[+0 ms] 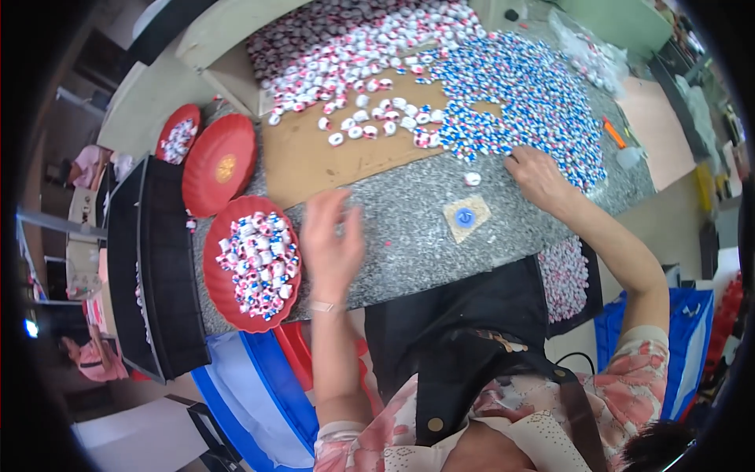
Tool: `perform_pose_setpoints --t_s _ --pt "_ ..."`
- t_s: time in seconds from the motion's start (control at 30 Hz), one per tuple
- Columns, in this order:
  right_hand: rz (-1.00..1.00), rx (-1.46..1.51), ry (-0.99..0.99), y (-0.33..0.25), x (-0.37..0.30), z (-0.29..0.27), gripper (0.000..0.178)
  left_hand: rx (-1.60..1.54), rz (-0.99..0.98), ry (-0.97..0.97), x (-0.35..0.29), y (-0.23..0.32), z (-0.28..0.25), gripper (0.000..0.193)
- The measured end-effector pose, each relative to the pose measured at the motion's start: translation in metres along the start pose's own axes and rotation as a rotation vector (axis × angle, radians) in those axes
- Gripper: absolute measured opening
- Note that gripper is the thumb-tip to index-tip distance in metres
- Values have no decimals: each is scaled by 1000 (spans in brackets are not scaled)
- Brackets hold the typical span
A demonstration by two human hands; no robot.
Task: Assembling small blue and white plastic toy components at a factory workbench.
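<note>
On speckled stone [409, 256], knobbly pieces [523, 90] beside right hand [539, 177].

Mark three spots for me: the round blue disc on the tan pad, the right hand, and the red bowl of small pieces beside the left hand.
Round blue disc [465, 218]: head view, middle of its face.
Right hand [538, 179]: head view, back of the hand.
Red bowl [211, 269]: head view, left wall.

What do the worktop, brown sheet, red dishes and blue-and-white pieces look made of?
Worktop: likely granite or imitation, low sheen; fine grey speckle.
Brown sheet: probably cardboard or fibreboard, matte; flat, even tan.
Red dishes: likely moulded plastic, slight sheen; uniform colour, fluted rims.
Blue-and-white pieces: perhaps plastic; crisp solid colours, but too small to confirm material or finish.
</note>
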State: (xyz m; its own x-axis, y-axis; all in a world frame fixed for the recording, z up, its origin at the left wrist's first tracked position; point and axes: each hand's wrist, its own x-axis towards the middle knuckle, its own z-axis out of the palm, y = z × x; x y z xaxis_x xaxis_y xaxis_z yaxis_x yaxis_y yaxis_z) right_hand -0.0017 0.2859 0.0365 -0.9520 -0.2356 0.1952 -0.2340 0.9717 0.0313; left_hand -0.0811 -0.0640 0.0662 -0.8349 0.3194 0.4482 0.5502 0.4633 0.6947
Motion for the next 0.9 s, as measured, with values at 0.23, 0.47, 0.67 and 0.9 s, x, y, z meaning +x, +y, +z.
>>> perform_pose_setpoints --t_s 0.23,0.47,0.67,0.9 --pt "-17 156 68 -24 -24 4 22 -52 98 -93 65 -29 113 19" --pt "42 343 108 -14 -20 8 24 86 162 -199 74 -37 126 23" --pt "133 346 -1 -14 -26 -2 23 -1079 -566 -371 -4 1 67 34" --pt "2 321 -127 -20 -19 -8 22 -1539 -708 -385 -80 22 46 37"
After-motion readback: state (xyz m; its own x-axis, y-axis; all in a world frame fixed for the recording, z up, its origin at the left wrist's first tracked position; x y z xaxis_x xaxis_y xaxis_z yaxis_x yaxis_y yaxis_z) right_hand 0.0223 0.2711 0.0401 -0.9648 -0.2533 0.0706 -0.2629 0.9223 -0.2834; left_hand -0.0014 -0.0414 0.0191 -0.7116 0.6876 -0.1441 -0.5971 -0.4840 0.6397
